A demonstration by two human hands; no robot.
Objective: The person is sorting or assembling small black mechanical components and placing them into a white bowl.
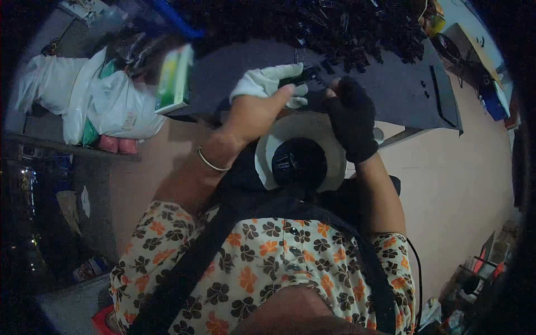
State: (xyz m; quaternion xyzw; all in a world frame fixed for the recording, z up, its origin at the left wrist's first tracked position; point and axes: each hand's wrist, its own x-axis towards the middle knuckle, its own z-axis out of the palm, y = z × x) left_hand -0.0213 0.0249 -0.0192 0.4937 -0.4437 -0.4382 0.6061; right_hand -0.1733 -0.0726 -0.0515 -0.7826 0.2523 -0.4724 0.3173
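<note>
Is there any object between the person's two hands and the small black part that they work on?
Nothing visible stands between. The left hand, with white cloth over its fingers, and the right hand in a black glove both appear to touch the small black part directly, above the dark mat and the white bowl.

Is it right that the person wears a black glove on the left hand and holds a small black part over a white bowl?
Not quite. In the head view the black glove is on the right hand; the left hand has white glove fingers. The black part and white bowl are as you say.
</note>
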